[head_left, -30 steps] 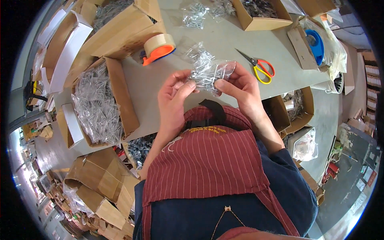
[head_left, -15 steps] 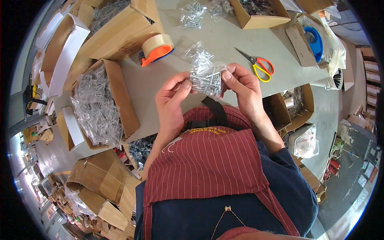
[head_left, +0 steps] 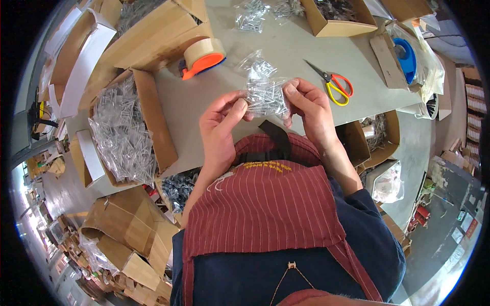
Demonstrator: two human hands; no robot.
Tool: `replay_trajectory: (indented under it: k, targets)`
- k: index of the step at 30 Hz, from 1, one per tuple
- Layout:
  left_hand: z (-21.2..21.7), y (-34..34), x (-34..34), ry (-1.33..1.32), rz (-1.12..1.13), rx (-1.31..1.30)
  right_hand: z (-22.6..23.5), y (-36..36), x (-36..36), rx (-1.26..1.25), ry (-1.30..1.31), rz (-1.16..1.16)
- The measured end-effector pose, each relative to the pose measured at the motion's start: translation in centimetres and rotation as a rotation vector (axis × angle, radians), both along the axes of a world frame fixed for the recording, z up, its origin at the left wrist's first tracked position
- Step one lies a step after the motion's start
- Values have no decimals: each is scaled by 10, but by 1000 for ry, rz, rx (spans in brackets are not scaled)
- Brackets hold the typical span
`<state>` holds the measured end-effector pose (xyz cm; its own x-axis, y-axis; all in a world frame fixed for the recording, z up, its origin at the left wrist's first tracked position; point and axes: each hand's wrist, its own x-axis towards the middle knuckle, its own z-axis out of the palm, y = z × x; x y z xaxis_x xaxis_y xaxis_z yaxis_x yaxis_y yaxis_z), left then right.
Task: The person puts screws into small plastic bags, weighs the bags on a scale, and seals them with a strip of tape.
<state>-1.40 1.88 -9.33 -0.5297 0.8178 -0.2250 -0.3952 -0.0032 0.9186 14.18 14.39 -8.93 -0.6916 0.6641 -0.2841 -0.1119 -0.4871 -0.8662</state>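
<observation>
I find the small clear bag of metal screws (head_left: 265,94) held up off the tabletop (head_left: 286,51), just in front of the person's chest, between both hands. The left hand (head_left: 219,127) pinches the bag's edge at nine o'clock, thumb and forefinger closed on the plastic; the right hand (head_left: 309,109) clamps the opposite edge at three o'clock. In my judgement this two-sided grip keeps the film taut and level so the loose contents sit in the middle and do not spill.

At twelve o'clock from the bag, another clear bag (head_left: 255,64) lies on the tabletop. At two o'clock lie scissors with red and yellow handles (head_left: 334,84), within the right hand's reach. At eleven o'clock stands a tape dispenser with an orange body (head_left: 204,57). At nine o'clock an open cardboard box (head_left: 125,132) holds many such filled bags, near the left hand. Further boxes of loose fasteners line the far edge.
</observation>
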Motion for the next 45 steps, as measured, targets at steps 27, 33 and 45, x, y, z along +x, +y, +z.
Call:
replay_trajectory:
  k: [27, 33, 45]
  targets:
    - [18, 0, -13, -386, -243, -233, 4, -4, 4, 376, 128, 18]
    - [26, -6, -18, -500, -258, -126, 21, 7, -1, 1067, 30, 94]
    - [34, -12, -6, 22, -73, -56, 11, 6, 3, 281, 260, -55]
